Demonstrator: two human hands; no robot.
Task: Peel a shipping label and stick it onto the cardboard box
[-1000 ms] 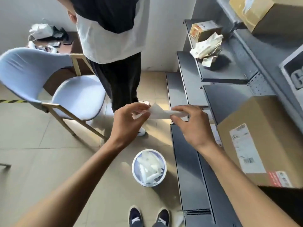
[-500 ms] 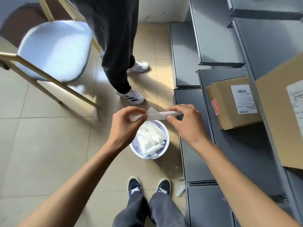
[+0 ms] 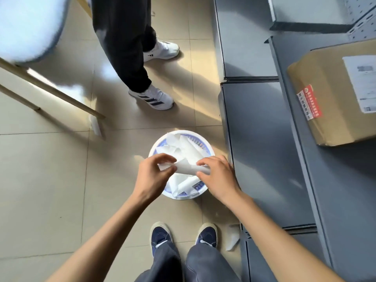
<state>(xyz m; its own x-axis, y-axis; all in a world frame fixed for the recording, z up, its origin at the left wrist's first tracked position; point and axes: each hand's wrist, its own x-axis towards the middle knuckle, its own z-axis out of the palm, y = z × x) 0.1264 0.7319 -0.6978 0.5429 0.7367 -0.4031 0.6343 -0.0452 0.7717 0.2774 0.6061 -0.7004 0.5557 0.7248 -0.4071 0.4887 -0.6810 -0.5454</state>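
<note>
Both my hands hold one curled white sheet of label paper [image 3: 186, 166] right above a small round waste basket [image 3: 210, 153] on the floor. My left hand [image 3: 151, 176] pinches the sheet's left end between thumb and fingers. My right hand [image 3: 218, 176] pinches its right end. Whether this is the label or its backing I cannot tell. A cardboard box [image 3: 333, 94] lies on the grey shelf [image 3: 264, 139] at the right, with a white shipping label [image 3: 362, 82] on top and a red sticker [image 3: 309, 102] on its edge.
The basket holds several crumpled white paper strips. Another person's legs and white shoes [image 3: 151, 96] stand just beyond it. A chair [image 3: 30, 27] with wooden legs is at the upper left. A paper scrap [image 3: 232, 237] lies by my right shoe.
The view has tilted down toward the floor. My hands, still holding the sheet, have come down over the basket, and the sheet has curled more.
</note>
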